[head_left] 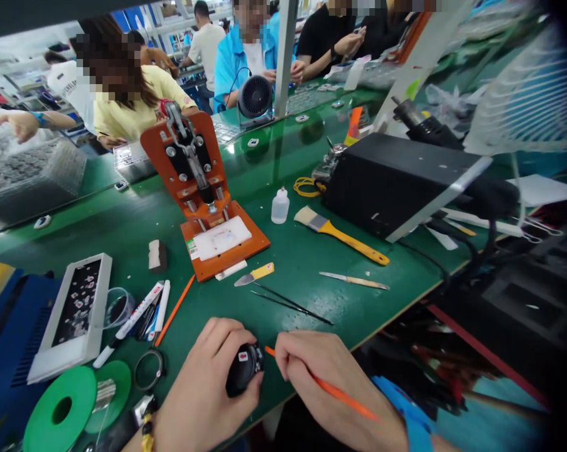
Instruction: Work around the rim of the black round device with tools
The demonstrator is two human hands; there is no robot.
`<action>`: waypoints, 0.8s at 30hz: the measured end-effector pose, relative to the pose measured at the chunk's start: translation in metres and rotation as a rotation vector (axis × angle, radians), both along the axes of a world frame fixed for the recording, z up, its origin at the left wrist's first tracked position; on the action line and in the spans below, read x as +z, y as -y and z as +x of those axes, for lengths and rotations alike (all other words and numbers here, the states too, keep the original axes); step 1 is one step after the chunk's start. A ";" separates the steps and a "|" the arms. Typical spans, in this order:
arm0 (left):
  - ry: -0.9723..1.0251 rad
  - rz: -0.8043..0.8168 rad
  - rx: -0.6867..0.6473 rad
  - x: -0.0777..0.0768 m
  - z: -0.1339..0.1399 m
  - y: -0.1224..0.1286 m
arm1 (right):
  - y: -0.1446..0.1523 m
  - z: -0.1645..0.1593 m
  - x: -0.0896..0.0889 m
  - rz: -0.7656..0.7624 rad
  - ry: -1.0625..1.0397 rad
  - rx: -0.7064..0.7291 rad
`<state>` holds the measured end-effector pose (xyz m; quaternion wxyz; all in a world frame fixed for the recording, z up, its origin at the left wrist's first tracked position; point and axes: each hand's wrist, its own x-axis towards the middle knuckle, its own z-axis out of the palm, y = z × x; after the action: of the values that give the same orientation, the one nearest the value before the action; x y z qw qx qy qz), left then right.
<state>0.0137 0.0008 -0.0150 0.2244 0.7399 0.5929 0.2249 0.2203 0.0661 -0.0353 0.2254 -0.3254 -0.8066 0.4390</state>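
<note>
Left grip (212,380) holds one black piece (238,376) — right grip (323,370), one stick (343,396).

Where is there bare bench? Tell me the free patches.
One lies between the loose orange stick and the tweezers, beyond the left hand; another between the orange press and the translucent bottle. It is crowded left of that stick: pens, white tray, green spool.

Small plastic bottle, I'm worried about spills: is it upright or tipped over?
Upright: the small plastic bottle stands on the green table, narrow end up.
</note>
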 end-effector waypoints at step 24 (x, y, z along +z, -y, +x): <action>-0.040 -0.009 -0.096 0.006 -0.005 0.000 | 0.000 -0.003 0.001 0.038 -0.057 0.029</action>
<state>0.0089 0.0010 -0.0094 0.2265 0.7707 0.5623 0.1965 0.2175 0.0660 -0.0339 0.2482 -0.2966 -0.8127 0.4358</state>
